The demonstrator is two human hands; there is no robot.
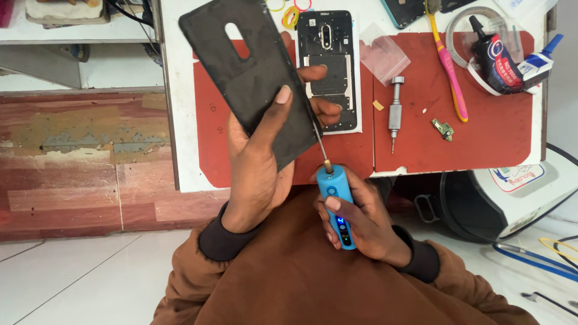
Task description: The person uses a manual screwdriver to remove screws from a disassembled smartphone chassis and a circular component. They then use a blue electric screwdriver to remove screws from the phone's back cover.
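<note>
Over a red mat (494,138), left hand (256,162) grips black cover (253,78); right hand (361,219) grips blue screwdriver (337,201).

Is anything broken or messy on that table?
The black phone on the red mat lies opened, its insides showing. Its dark back cover is off, held up in the left hand. A small green circuit piece lies loose nearby.

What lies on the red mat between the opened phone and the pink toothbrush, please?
In the head view, a silver screwdriver lies between the opened phone and the pink toothbrush, with a clear plastic piece above it.
</note>
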